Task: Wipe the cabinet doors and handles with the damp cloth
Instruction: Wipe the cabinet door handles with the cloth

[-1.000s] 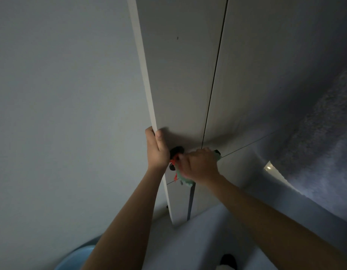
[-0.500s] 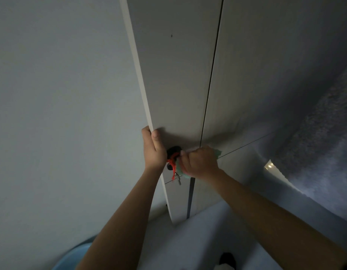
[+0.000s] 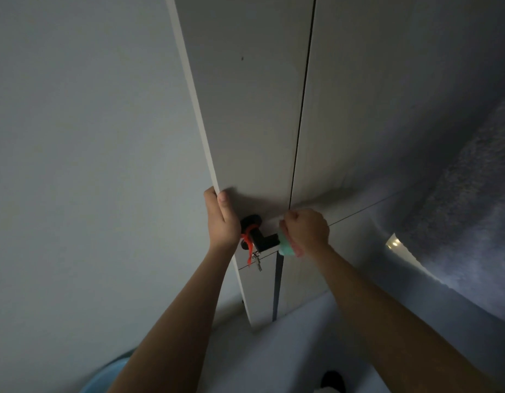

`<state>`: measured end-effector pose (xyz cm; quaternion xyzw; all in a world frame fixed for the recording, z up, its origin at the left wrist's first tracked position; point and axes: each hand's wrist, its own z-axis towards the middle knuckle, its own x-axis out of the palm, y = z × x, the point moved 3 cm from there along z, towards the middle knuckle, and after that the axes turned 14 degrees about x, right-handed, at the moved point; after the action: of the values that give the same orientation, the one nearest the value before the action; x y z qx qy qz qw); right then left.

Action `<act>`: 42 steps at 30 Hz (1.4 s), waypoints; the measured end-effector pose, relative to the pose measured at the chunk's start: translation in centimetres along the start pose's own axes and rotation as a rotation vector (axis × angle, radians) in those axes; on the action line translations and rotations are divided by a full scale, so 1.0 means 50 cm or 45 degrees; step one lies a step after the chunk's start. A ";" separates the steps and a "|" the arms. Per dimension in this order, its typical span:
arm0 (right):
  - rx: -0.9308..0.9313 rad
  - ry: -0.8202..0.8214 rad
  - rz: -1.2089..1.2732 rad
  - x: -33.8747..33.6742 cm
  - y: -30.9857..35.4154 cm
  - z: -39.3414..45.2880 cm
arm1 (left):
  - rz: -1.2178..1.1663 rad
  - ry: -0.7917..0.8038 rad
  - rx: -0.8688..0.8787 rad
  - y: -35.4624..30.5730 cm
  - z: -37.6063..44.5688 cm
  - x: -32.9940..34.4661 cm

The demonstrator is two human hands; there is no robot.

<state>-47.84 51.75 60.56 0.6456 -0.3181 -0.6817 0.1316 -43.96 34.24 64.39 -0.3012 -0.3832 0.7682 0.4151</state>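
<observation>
Two tall pale cabinet doors fill the view, the left door (image 3: 251, 123) and the right door (image 3: 387, 109), split by a dark vertical gap. A black handle (image 3: 259, 234) sticks out low on the left door, with a red string and a small key hanging from it. My left hand (image 3: 221, 219) grips the left door's outer edge, thumb on its face. My right hand (image 3: 306, 229) holds a green cloth (image 3: 286, 245) bunched in its fingers, at the right end of the handle near the gap.
A plain wall (image 3: 89, 165) lies to the left of the cabinet. A dark textured surface (image 3: 467, 208) rises on the right, with a small bright patch (image 3: 396, 242) beside it. A blue rounded object (image 3: 103, 378) shows at the bottom left, and pale floor lies below.
My right hand has slid right with the cloth, off the handle's left part, so the black handle, red string and key now show. My left hand stays on the door edge.
</observation>
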 end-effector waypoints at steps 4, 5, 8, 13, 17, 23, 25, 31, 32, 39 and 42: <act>0.330 0.102 0.504 -0.009 -0.014 0.010 | -0.009 -0.012 0.037 -0.003 0.001 0.001; 0.352 0.056 0.523 -0.009 -0.013 0.006 | -0.010 -0.019 0.034 -0.004 0.001 0.002; 0.323 -0.104 0.558 -0.005 -0.006 -0.026 | -0.024 -0.028 0.013 -0.003 0.000 0.003; 0.192 0.131 0.509 -0.030 -0.015 -0.027 | -0.026 -0.021 0.020 -0.004 0.000 0.001; 0.234 0.077 0.538 -0.037 -0.022 -0.014 | -0.016 -0.015 0.006 -0.001 0.000 0.002; 0.984 -0.025 1.153 0.003 -0.045 -0.029 | -0.002 0.002 -0.032 -0.005 0.001 0.001; 1.020 0.024 1.185 -0.011 -0.050 -0.038 | -0.001 0.006 -0.043 -0.007 -0.001 0.001; 0.809 -0.026 1.044 0.002 0.009 -0.105 | 0.022 -0.009 -0.059 -0.008 0.000 0.004; 0.805 -0.033 1.086 0.009 0.024 -0.117 | 0.015 -0.004 -0.069 -0.009 -0.001 0.004; 0.601 -0.020 1.167 0.070 0.096 -0.205 | 0.022 0.015 -0.074 -0.005 0.001 0.001; 0.599 -0.114 1.077 0.054 0.076 -0.181 | 0.013 0.043 -0.076 -0.006 0.000 -0.001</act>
<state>-40.36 44.89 61.01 0.4420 -0.7035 -0.5050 0.2338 -43.80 34.30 64.67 -0.3282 -0.3973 0.7535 0.4083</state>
